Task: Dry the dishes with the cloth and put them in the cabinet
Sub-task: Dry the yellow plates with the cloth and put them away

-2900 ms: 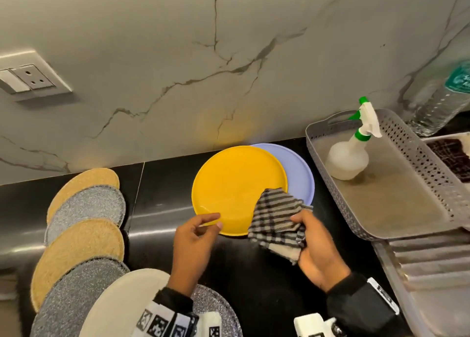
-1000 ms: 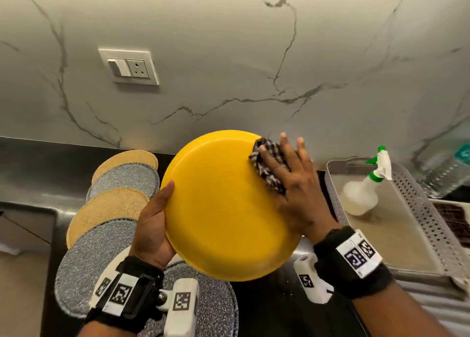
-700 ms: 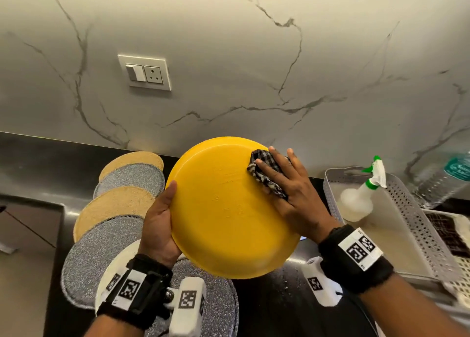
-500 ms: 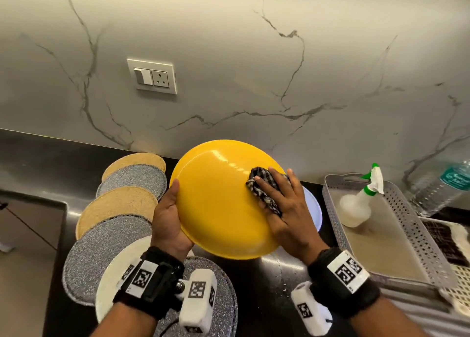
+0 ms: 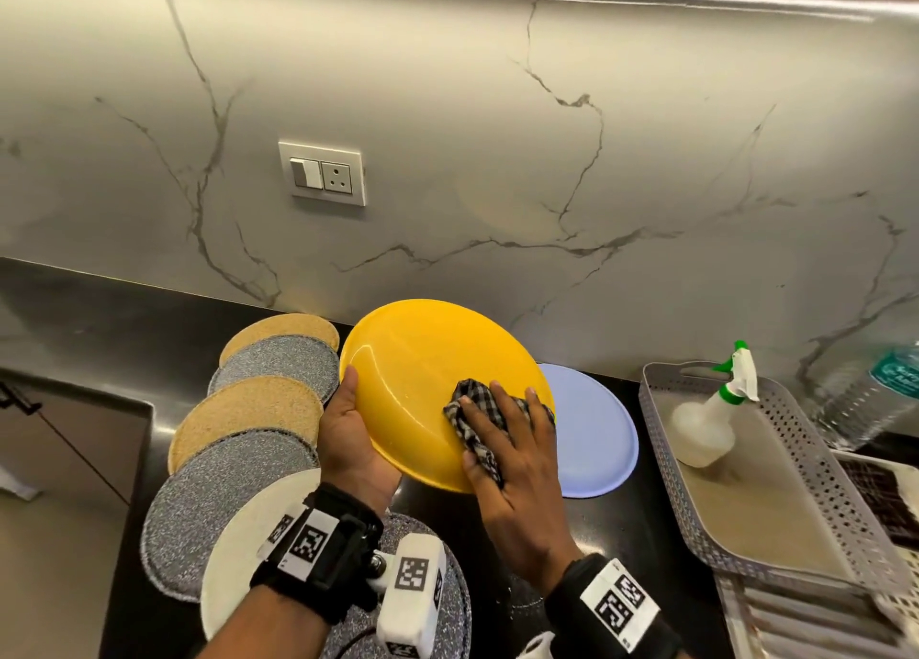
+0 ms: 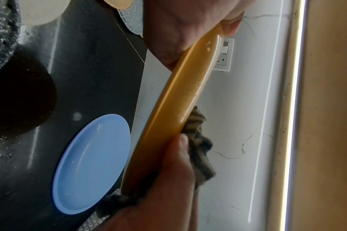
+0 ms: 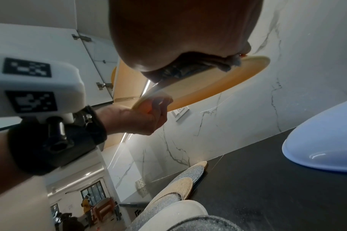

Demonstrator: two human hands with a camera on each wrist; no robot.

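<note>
Left hand (image 5: 354,439) keeps a curled grip — right hand (image 5: 517,464) presses flat (fingers spread).

From below, the right hand (image 7: 188,31) presses a dark cloth (image 7: 188,68) onto the tilted yellow plate (image 7: 208,87), whose lower rim the left hand (image 7: 141,118) grips, above a black counter (image 7: 257,179) bearing a blue plate (image 7: 323,140).

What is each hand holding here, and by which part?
Left hand grips the yellow plate by its left rim. Right hand presses the checked cloth flat against the plate's face.
</note>
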